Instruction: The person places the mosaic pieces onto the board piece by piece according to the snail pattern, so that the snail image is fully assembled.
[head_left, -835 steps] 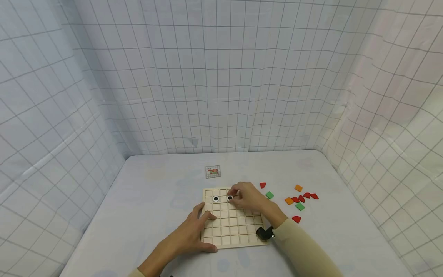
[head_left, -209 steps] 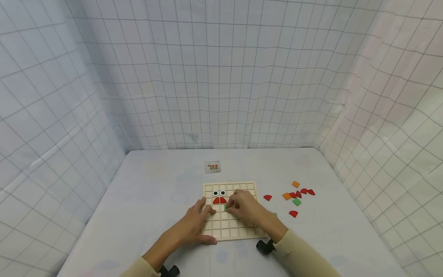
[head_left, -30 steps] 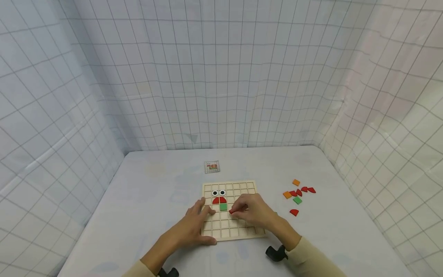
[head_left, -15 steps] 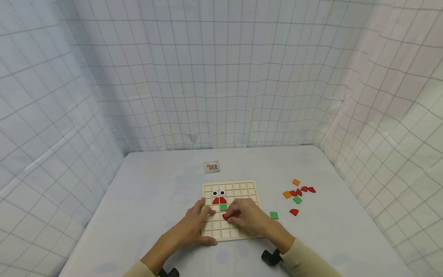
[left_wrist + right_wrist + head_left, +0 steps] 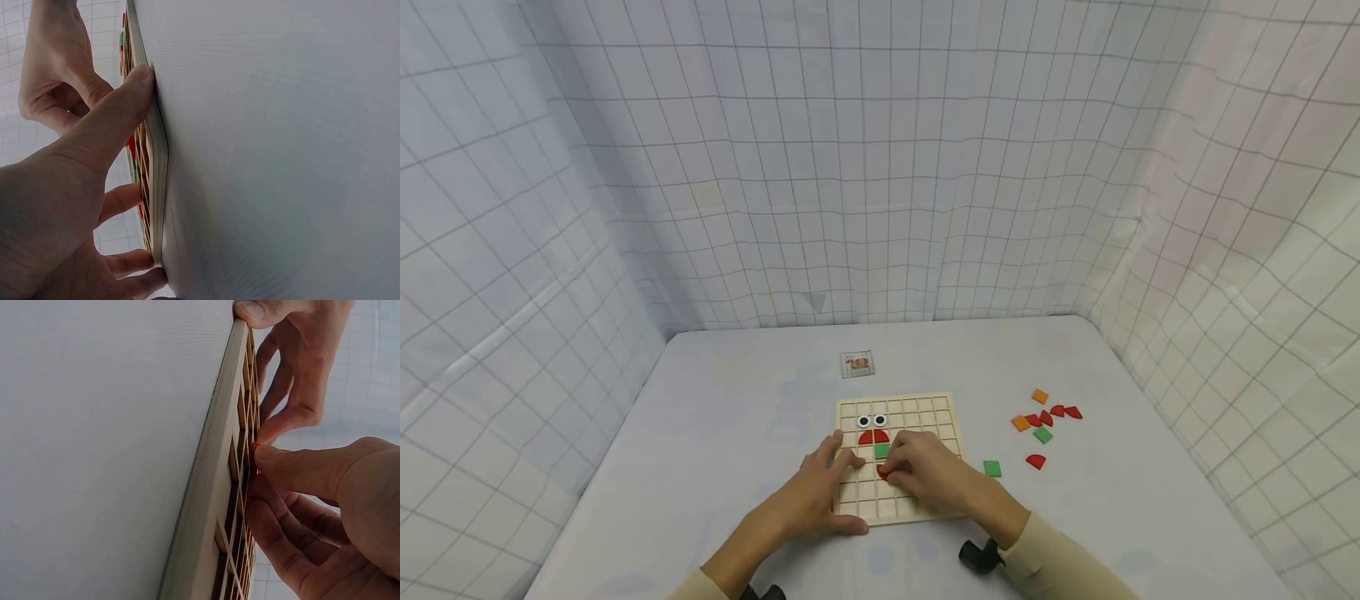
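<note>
A pale wooden grid board (image 5: 895,515) lies on the table before me. My left hand (image 5: 816,492) rests spread over its near left corner, thumb at the front edge, fingertips on the left rim and inside the grid. My right hand (image 5: 928,471) pinches a red quarter-circle tile (image 5: 881,472) between thumb and fingers, right at a cell below the green square tile (image 5: 882,451). Its red edge (image 5: 255,447) peeks out at the fingertips in the right wrist view. Above the green tile sit two red quarter-circle tiles (image 5: 873,437) and two white eye discs (image 5: 872,421).
A small picture card (image 5: 857,363) lies behind the board. Right of the board are a green square tile (image 5: 992,468), a lone red tile (image 5: 1036,461), and a loose group with orange squares (image 5: 1021,423), another green square (image 5: 1042,435) and several red pieces (image 5: 1057,411).
Since half a minute ago, the eye discs came together and red and green tiles joined the board. In the last second my right hand brought the red tile left and nearer, below the green tile.
</note>
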{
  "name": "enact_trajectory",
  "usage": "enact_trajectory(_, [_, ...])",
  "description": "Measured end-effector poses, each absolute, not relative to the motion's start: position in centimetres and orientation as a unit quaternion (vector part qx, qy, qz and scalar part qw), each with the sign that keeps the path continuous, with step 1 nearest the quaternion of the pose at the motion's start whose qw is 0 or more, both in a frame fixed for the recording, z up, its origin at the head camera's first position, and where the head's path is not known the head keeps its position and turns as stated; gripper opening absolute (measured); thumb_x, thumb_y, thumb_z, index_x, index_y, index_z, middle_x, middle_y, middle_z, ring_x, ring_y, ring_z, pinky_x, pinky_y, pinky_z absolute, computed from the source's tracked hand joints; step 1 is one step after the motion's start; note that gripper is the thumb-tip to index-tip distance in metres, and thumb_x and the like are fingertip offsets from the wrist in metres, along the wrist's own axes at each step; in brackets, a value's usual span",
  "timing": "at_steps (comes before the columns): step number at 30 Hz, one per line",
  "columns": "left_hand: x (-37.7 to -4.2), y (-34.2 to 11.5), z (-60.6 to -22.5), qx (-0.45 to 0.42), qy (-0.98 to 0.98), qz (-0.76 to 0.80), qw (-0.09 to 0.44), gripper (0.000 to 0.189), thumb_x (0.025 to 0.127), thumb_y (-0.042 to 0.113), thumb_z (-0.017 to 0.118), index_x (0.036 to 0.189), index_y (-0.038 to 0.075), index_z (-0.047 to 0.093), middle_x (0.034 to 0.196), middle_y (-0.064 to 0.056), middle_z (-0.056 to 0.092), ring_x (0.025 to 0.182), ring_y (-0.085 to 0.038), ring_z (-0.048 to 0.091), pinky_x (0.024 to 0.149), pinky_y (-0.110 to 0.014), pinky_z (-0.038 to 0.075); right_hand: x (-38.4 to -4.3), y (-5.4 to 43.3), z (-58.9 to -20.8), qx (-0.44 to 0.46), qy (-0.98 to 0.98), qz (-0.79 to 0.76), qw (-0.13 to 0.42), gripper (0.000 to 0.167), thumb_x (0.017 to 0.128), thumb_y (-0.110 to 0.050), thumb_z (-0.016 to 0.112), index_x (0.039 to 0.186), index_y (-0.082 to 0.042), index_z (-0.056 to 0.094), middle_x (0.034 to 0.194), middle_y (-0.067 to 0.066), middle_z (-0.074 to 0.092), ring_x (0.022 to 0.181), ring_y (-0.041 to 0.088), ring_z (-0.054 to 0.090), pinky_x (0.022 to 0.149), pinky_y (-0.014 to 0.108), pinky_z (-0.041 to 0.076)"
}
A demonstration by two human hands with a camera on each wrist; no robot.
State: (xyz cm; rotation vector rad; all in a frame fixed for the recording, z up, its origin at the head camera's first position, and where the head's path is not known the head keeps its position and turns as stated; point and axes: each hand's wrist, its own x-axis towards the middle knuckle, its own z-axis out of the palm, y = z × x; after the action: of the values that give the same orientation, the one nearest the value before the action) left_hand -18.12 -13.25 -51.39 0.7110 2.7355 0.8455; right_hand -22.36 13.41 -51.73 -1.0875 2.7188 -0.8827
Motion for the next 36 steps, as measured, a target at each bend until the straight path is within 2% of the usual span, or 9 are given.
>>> enact_trajectory(14, [-18.24, -13.22, -51.47, 0.233, 0.925, 0.283, 0.099, 0.086, 0.083, 0.054, 0.105, 0.147, 0.014, 0.063, 0.183, -0.038, 0.031, 0.162, -0.071, 0.043, 0.122, -0.082, 0.051, -22.82, 12.77, -51.37, -0.360, 0.890, -0.277, 0.030, 0.008, 0.102, -0.002, 0.087, 0.106, -0.006, 0.093, 0.103, 0.005, 0.083, 0.091, 0.003, 0.067, 0.077, 0.016, 0.058])
enact_trajectory(25, [-18.21, -13.24, -51.36, 0.231, 0.923, 0.289, 0.103, 0.086, 0.083, 0.051, 0.106, 0.147, 0.014, 0.063, 0.183, -0.038, 0.030, 0.162, -0.072, 0.042, 0.122, -0.082, 0.052, -22.80, 12.77, -51.72, -0.324, 0.896, -0.301, 0.031, 0.009, 0.100, -0.001, 0.089, 0.105, -0.006, 0.094, 0.095, 0.001, 0.081, 0.081, -0.004, 0.056, 0.067, 0.016, 0.052])
enact_trajectory(36, [-18.18, -13.35, -51.49, 0.234, 0.922, 0.291, 0.103, 0.084, 0.085, 0.052, 0.105, 0.148, 0.014, 0.063, 0.184, -0.039, 0.029, 0.164, -0.072, 0.040, 0.122, -0.083, 0.050, -22.69, 12.87, -51.77, -0.314, 0.896, -0.312, 0.045, 0.011, 0.100, 0.000, 0.087, 0.105, -0.008, 0.094, 0.093, -0.003, 0.079, 0.082, -0.003, 0.056, 0.069, 0.016, 0.052])
